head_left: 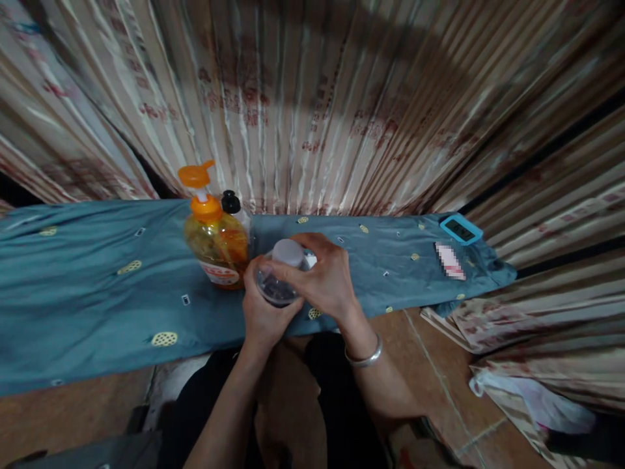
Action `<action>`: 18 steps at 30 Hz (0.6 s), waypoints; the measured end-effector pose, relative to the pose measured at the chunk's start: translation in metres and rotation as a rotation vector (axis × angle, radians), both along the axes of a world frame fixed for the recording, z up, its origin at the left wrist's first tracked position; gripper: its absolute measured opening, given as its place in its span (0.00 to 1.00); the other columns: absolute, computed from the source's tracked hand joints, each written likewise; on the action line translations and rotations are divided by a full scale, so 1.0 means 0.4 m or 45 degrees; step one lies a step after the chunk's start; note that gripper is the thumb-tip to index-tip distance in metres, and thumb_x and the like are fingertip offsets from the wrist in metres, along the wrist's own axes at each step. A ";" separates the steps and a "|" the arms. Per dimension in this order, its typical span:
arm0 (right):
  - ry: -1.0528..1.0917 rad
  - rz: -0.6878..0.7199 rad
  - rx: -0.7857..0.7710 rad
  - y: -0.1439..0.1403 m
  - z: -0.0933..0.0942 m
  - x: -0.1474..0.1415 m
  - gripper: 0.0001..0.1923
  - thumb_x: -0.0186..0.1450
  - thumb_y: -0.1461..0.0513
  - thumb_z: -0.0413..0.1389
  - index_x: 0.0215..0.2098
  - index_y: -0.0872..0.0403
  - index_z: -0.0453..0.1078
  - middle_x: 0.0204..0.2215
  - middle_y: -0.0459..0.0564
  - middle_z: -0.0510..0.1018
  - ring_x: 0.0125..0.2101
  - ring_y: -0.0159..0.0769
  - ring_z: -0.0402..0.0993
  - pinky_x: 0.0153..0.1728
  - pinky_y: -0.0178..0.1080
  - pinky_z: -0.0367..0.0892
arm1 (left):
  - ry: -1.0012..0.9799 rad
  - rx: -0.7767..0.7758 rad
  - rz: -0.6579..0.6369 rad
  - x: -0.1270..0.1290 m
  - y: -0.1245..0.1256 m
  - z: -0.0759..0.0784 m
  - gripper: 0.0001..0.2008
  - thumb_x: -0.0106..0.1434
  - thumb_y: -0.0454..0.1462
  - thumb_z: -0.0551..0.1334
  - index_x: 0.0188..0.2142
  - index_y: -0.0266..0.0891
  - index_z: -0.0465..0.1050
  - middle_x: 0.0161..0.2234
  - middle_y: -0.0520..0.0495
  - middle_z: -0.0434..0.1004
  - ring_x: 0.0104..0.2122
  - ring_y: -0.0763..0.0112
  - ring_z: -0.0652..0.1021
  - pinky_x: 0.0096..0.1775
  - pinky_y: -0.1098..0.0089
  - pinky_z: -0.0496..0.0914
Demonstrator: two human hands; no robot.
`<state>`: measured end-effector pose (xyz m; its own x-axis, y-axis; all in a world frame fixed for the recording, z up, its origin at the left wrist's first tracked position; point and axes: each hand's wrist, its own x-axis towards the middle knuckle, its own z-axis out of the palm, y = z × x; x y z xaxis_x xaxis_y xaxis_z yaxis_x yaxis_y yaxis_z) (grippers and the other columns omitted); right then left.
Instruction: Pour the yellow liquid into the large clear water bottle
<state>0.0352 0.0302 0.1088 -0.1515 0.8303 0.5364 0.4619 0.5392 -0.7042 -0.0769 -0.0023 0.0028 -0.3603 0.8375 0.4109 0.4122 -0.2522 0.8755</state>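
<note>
A striped, patterned curtain is hanging well beyond both hands, filling the far side of the view. A blue-green cloth is lying under and to both sides of the hands. Just to the left of the left hand, an amber pump bottle with an orange pump head is standing upright, and a black-capped bottle is standing close behind it. Well to the right of the right hand, a small blue-framed device is lying on the cloth.

The left hand is wrapping around the body of a small clear bottle, gripping it from below. The right hand, a silver bangle circling its wrist, is closing its fingers on the bottle's pale cap.
</note>
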 end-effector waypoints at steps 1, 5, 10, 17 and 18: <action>-0.013 -0.002 0.027 -0.005 0.000 0.002 0.16 0.61 0.49 0.67 0.34 0.53 0.77 0.32 0.52 0.82 0.34 0.46 0.78 0.37 0.45 0.70 | -0.002 -0.010 -0.003 0.001 -0.002 0.001 0.46 0.45 0.41 0.75 0.61 0.40 0.59 0.56 0.37 0.77 0.53 0.53 0.81 0.51 0.58 0.77; -0.007 0.066 0.025 -0.011 -0.008 0.005 0.09 0.62 0.55 0.68 0.35 0.51 0.77 0.31 0.48 0.81 0.34 0.43 0.77 0.36 0.42 0.68 | -0.028 -0.027 -0.010 0.002 -0.006 0.009 0.45 0.44 0.42 0.75 0.60 0.42 0.59 0.56 0.37 0.77 0.53 0.52 0.81 0.51 0.57 0.78; 0.068 0.303 -0.112 0.016 -0.017 0.023 0.10 0.63 0.55 0.67 0.40 0.52 0.77 0.35 0.46 0.82 0.37 0.38 0.79 0.39 0.37 0.71 | -0.062 -0.048 -0.020 0.000 -0.007 0.021 0.44 0.45 0.43 0.76 0.59 0.41 0.60 0.54 0.38 0.78 0.52 0.53 0.81 0.50 0.58 0.78; 0.068 0.441 -0.166 0.026 -0.006 0.041 0.26 0.63 0.50 0.67 0.54 0.54 0.73 0.49 0.55 0.83 0.47 0.42 0.81 0.47 0.41 0.74 | -0.058 -0.060 -0.039 0.000 -0.010 0.022 0.44 0.45 0.44 0.76 0.59 0.41 0.59 0.53 0.38 0.78 0.50 0.54 0.82 0.48 0.59 0.78; 0.068 0.372 -0.123 0.021 -0.001 0.041 0.30 0.61 0.49 0.68 0.56 0.54 0.71 0.50 0.56 0.82 0.49 0.43 0.80 0.49 0.43 0.74 | -0.062 -0.058 -0.037 0.000 -0.009 0.021 0.44 0.46 0.44 0.76 0.59 0.41 0.59 0.53 0.38 0.78 0.50 0.54 0.82 0.49 0.59 0.78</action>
<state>0.0515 0.0387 0.1082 -0.3648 0.8033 0.4708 0.2581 0.5730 -0.7778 -0.0768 -0.0060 0.0111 -0.3544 0.8653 0.3546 0.3622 -0.2226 0.9051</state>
